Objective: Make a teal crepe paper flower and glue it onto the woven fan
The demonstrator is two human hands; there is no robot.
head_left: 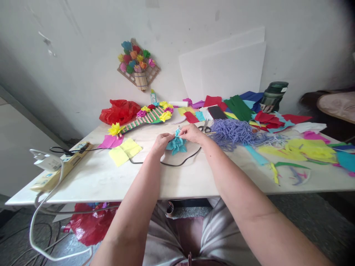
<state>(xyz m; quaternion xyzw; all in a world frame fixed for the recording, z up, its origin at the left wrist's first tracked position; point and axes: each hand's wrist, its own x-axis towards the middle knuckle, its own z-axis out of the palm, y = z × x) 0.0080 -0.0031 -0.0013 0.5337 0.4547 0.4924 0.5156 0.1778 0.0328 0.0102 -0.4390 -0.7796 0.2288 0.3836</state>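
Between my two hands is a light blue crepe paper flower (177, 146), its petals spread downward over the table. My left hand (163, 142) pinches its left side near the gathered base. On the other side, the fingers of my right hand (190, 133) close on the top of that base. A black cable (181, 163) runs across the table just below the flower. Scissors (204, 128) lie beyond my right hand, beside a heap of purple yarn (235, 132). Yellow paper squares (126, 151) rest to the left.
A fan-shaped piece decorated with paper flowers (144, 120) lies behind, near a red plastic bag (119, 111). A power strip (63, 166) with cords stands at the left edge. Coloured paper scraps (299, 149), a phone (217, 112) and a dark green flask (274, 96) occupy the right side.
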